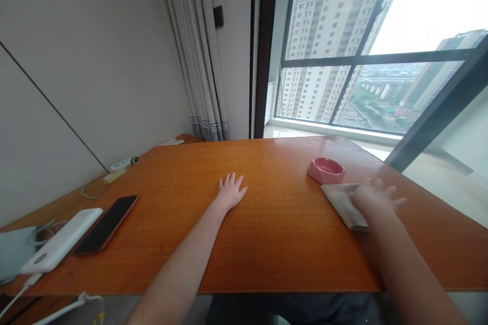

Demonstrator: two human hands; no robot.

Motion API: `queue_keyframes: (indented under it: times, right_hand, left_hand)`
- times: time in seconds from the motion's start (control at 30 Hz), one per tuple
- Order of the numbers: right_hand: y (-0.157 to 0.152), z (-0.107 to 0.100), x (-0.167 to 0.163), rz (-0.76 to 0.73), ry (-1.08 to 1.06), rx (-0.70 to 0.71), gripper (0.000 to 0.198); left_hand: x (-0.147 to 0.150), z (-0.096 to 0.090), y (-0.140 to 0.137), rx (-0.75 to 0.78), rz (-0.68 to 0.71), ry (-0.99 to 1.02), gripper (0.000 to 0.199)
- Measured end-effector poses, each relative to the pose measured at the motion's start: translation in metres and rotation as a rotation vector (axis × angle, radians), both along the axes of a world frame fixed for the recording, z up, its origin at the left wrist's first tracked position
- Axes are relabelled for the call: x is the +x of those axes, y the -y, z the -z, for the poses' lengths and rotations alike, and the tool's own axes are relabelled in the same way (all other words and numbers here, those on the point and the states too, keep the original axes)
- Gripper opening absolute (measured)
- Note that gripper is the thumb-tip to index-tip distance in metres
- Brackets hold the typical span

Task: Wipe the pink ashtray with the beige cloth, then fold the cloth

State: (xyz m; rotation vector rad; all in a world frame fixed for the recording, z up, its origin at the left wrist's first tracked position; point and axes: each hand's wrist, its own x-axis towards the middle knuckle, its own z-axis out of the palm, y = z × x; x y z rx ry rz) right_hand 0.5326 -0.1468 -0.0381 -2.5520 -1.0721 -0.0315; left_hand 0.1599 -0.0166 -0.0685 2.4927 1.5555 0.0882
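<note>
My left hand (230, 193) lies palm down on the wooden table (274, 243), fingers spread, with nothing in it. Over to the right, my right hand (375, 197) is over a folded grey cloth (343, 202), its fingers apart and somewhat blurred. The hand covers the cloth's right part; whether it touches the cloth I cannot tell. Just behind the cloth sits a pink angular bowl (326, 170) resembling an ashtray.
On the table's left side lie a black phone (107, 226) and a white power bank (63, 240) with a cable plugged in. A power strip (121, 164) rests by the wall. A grey curtain (196, 45) and a large window (354, 60) stand beyond the table.
</note>
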Motion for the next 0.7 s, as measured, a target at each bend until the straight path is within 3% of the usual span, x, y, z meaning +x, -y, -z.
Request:
queue_keyframes:
  times: [0.03, 0.07, 0.2, 0.3, 0.37, 0.53, 0.7]
  right_hand:
    - [-0.006, -0.007, -0.02, 0.042, 0.053, -0.02, 0.061]
    - [-0.013, -0.014, -0.042, -0.052, 0.114, -0.005, 0.063]
    - [-0.049, -0.031, -0.142, -0.605, 0.112, 0.009, 0.056]
    - [-0.075, -0.022, -0.208, -0.99, -0.003, 0.088, 0.059]
    - [-0.087, -0.007, -0.238, -1.129, -0.07, 0.144, 0.059]
    - [-0.1, 0.031, -0.256, -1.124, -0.216, 0.253, 0.052]
    - [-0.1, 0.038, -0.244, -1.059, -0.307, 0.266, 0.041]
  left_hand:
    - [0.0, 0.0, 0.001, 0.0, -0.001, 0.001, 0.065]
    - [0.0, 0.0, 0.001, -0.001, -0.001, 0.004, 0.065]
    - [0.0, -0.001, 0.0, 0.024, -0.003, 0.058, 0.062]
    - [-0.005, -0.007, -0.004, 0.104, 0.044, 0.184, 0.045]
    - [-0.009, -0.011, -0.009, 0.129, 0.082, 0.273, 0.033]
    - [-0.014, -0.012, -0.011, 0.061, 0.181, 0.36, 0.028]
    - [-0.004, -0.005, -0.005, 0.02, 0.179, 0.426, 0.035]
